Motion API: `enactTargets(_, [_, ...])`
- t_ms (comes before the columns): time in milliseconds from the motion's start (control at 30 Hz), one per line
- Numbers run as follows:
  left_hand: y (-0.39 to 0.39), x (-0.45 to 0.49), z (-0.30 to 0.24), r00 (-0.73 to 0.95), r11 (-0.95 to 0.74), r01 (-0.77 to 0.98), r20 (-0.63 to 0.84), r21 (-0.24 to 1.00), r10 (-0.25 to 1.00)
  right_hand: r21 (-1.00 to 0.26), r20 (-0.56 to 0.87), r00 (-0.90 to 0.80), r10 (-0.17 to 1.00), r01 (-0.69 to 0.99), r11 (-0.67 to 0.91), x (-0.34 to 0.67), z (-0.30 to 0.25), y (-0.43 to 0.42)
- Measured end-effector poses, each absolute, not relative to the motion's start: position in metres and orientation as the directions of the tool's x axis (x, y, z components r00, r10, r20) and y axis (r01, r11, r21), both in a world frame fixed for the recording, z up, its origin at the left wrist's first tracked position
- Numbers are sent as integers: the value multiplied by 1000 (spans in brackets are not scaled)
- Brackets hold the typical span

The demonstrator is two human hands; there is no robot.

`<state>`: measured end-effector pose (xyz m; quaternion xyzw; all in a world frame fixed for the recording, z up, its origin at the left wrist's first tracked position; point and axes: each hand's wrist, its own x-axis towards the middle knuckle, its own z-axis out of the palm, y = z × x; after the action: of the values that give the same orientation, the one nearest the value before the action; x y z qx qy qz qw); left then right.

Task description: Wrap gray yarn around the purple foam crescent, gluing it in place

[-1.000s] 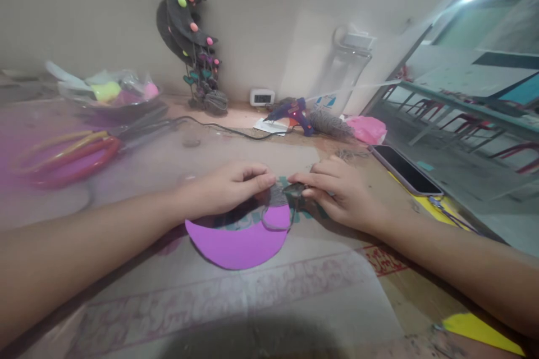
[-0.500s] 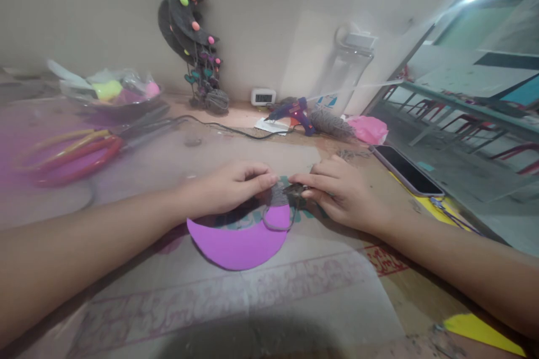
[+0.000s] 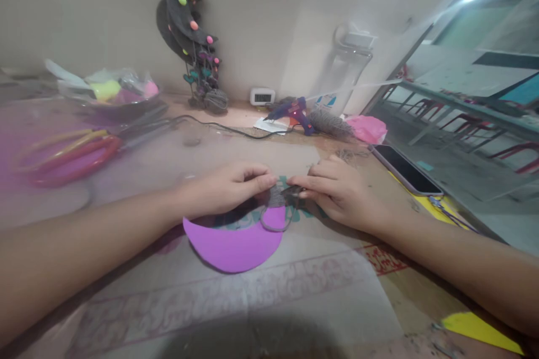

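A purple foam crescent [image 3: 233, 247] lies tilted under my hands, its upper right end wrapped in grey yarn [image 3: 276, 196]. My left hand [image 3: 244, 182] pinches that wrapped end between thumb and fingers. Just to the right, my right hand [image 3: 332, 188] is closed on a small dark bundle of grey yarn [image 3: 293, 193], close beside the wrapped part. A loose loop of the yarn hangs from there across the purple foam. The exact make-up of the bundle is blurred.
A glue gun [image 3: 292, 112] rests at the back by a small digital clock [image 3: 262, 96] and a grey yarn skein [image 3: 330, 124]. A phone [image 3: 406, 169] lies right. Scissors [image 3: 76, 157] and a bowl [image 3: 113, 95] are left. A decorated crescent hanging [image 3: 185, 22] is on the wall.
The purple crescent has shifted and turned slightly to the left. My right hand and the yarn bundle have moved a little left; my left hand keeps its pinch.
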<state>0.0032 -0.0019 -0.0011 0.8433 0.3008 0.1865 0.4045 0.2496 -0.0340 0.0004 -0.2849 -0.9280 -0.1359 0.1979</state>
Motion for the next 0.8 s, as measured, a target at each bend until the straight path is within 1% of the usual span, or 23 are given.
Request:
enactTargets(100, [-2, 3, -1, 747, -492, 360, 71, 792, 661, 140, 457, -756, 468, 581, 802, 249, 1, -34])
enactTargets(300, [-2, 4, -1, 745, -498, 360, 79, 789, 663, 43, 484, -709, 513, 605, 795, 252, -1, -34])
enactTargets(533, [-2, 4, -2, 744, -499, 357, 83, 790, 663, 87, 459, -734, 501, 598, 797, 251, -1, -35])
enactTargets(633, [-2, 4, -2, 748, -501, 351, 85, 791, 658, 90, 435, -745, 506, 595, 798, 251, -1, -34])
enactTargets(800, [-1, 3, -2, 746, -505, 361, 82, 784, 661, 97, 436, -747, 502, 594, 799, 252, -2, -34])
